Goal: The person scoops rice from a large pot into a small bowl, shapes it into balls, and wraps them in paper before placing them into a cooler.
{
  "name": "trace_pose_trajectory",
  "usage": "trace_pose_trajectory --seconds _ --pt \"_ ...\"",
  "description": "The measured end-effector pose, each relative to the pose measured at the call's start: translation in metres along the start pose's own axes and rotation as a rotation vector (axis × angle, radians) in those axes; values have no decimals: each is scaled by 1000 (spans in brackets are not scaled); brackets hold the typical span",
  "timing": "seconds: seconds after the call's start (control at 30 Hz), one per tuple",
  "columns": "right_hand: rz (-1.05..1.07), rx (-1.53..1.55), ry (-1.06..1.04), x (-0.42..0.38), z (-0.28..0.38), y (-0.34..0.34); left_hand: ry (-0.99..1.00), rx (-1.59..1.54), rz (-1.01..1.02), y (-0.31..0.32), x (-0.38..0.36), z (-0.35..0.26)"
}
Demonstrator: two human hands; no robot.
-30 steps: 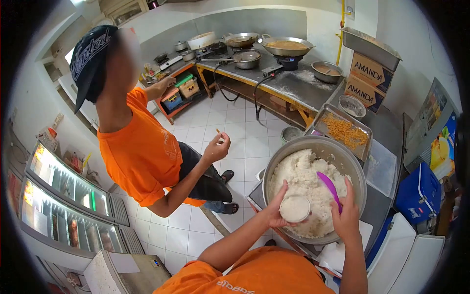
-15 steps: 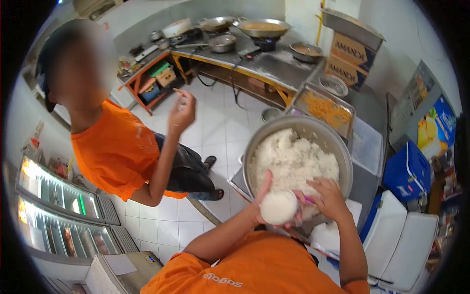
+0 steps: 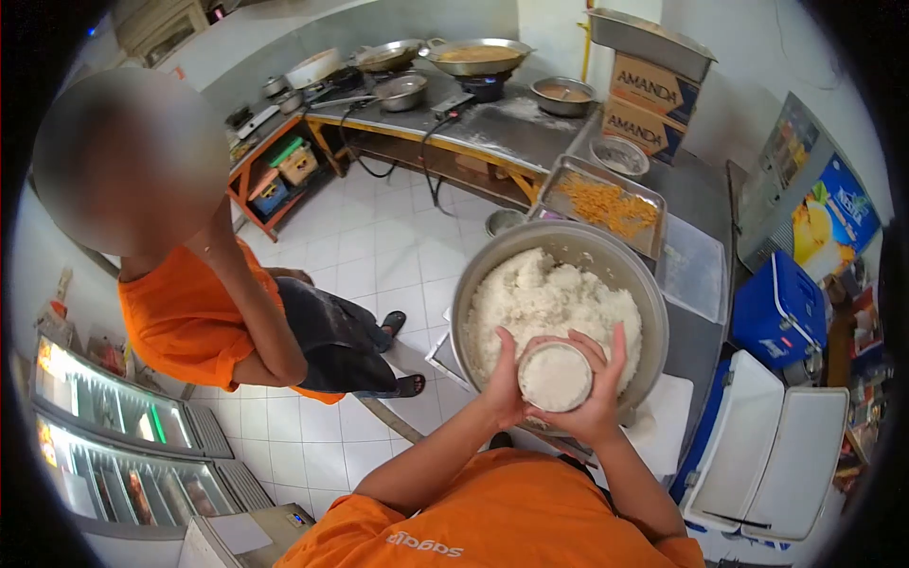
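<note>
A small round cup packed level with white rice (image 3: 556,377) is held between my two hands. My left hand (image 3: 504,390) grips its left side, thumb pointing up. My right hand (image 3: 598,398) wraps round the right side, with fingers along the far rim. Beneath and beyond the cup stands a large metal pot (image 3: 656,322) with a big heap of cooked rice (image 3: 559,295). The cup is over the pot's near edge.
A tray of orange shreds (image 3: 606,204) and a clear plastic lid (image 3: 693,270) lie beyond the pot. A blue cooler (image 3: 778,308) stands right. A co-worker in an orange shirt (image 3: 194,312) stands left. Pans (image 3: 478,59) sit on the back counter.
My right hand has moved onto the cup's side; the purple item seen at it before no longer shows. The co-worker's raised hand has moved up to the face.
</note>
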State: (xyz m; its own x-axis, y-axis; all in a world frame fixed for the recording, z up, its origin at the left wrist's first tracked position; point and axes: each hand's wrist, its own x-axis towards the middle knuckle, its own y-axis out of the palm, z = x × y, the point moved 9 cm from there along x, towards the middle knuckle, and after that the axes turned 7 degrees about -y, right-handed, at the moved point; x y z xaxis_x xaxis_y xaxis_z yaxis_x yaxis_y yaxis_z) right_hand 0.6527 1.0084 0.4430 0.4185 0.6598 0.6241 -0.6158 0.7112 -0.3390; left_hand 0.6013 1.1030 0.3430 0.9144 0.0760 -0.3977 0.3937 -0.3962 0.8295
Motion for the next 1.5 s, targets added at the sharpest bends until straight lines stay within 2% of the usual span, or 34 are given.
trace_pose_trajectory --seconds 0.07,0.1,0.13,0.2,0.23,0.27,0.33,0.37,0.43,0.47,0.53,0.57,0.63,0.67,0.73,0.77,0.83,0.87,0.9,0.93,1.0,1.07,1.13,1.17,1.23,1.27,1.33,1.37,1.43,1.47,1.5 --pt "-20 46 3 -5 3 -4 241 473 -193 -31 -1 -20" --pt "-112 79 56 -11 -1 -15 561 1034 -420 -53 -12 -51" --pt "-204 109 111 -15 -7 -28 571 1027 -433 -54 -23 -59" --pt "-271 140 123 -14 -12 -43 748 1545 -1254 -49 -82 -96" --pt "-347 164 147 -19 -16 -53 595 1441 -1315 -90 -72 -98" --pt "-343 170 152 -19 -17 -60 588 1441 -1323 -116 -68 -96" --pt "-345 97 147 -14 -22 -78 228 1222 -1306 -173 -68 -83" --pt "-353 63 129 -15 -27 -87 232 1218 -1312 -183 -73 -85" --pt "-396 28 135 -17 -31 -109 250 1093 -1192 -205 -83 -79" --pt "-439 -12 139 -19 -34 -124 243 1087 -1197 -217 -93 -78" --pt "-460 -45 171 -30 -56 -155 332 1278 -1338 -239 -121 -86" --pt "-518 -167 214 -42 -71 -177 310 1276 -1336 -260 -130 -83" --pt "-605 -303 319 -73 -116 -218 398 967 -1286 -306 -146 -74" --pt "-642 -316 380 -94 -145 -235 376 978 -1275 -297 -150 -71" --pt "-606 -446 440 -124 -189 -256 157 331 -1065 -282 -142 -33" --pt "-565 -497 481 -147 -224 -268 213 358 -1074 -280 -138 -24" --pt "-488 -665 514 -186 -289 -279 187 491 -1027 -276 -122 1" --pt "-555 -588 568 -194 -307 -276 187 609 -998 -272 -111 10" --pt "-594 -499 739 -203 -324 -271 155 640 -956 -267 -100 23" --pt "-502 -705 587 -220 -363 -273 141 673 -868 -256 -89 31" --pt "-364 -824 577 -213 -355 -259 93 729 -751 -250 -76 52" --pt "-343 -741 801 -201 -336 -261 148 918 -520 -234 -58 64" --pt "-698 -388 723 -204 -317 -263 131 965 -413 -223 -44 77" --pt "-723 -415 729 -197 -293 -262 53 953 -389 -225 -39 88" --pt "-855 207 834 -179 -251 -237 -47 937 -356 -243 -32 111" --pt "-854 193 838 -171 -234 -231 -54 929 -348 -245 -31 117" --pt "-858 397 848 -152 -214 -211 -131 1167 -263 -234 -17 130" --pt "-854 393 836 -141 -204 -206 -172 1213 -257 -220 -13 135" --pt "-1057 225 816 -137 -186 -212 -195 1263 -237 -194 -5 141" --pt "-1054 240 811 -136 -198 -207 -239 1316 -223 -187 -4 146" --pt "-913 -254 582 -119 -187 -218 -238 1419 -219 -183 0 152"
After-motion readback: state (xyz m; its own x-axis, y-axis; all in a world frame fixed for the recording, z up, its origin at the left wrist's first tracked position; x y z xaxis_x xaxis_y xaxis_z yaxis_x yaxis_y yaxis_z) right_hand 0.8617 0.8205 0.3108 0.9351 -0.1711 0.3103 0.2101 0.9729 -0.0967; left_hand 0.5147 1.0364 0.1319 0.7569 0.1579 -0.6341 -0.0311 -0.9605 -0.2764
